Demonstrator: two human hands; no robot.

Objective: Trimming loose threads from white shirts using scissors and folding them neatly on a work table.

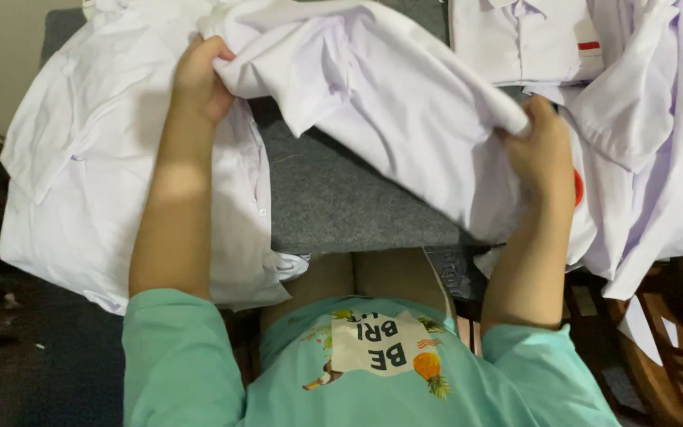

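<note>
Over the grey pad (pixel 341 198): left hand (pixel 199 79) and right hand (pixel 543 150) both clenched on a white shirt (pixel 389 95), stretched between them above the pad. More shirts piled left (pixel 81 182) and right (pixel 658 119).

grey padded table (pixel 333 198) — white shirts (pixel 81 174) heaped

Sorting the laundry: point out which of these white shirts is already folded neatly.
The folded shirt at the top, right of centre, with a red stripe at its edge. The others lie crumpled, and both hands hold another one.
</note>
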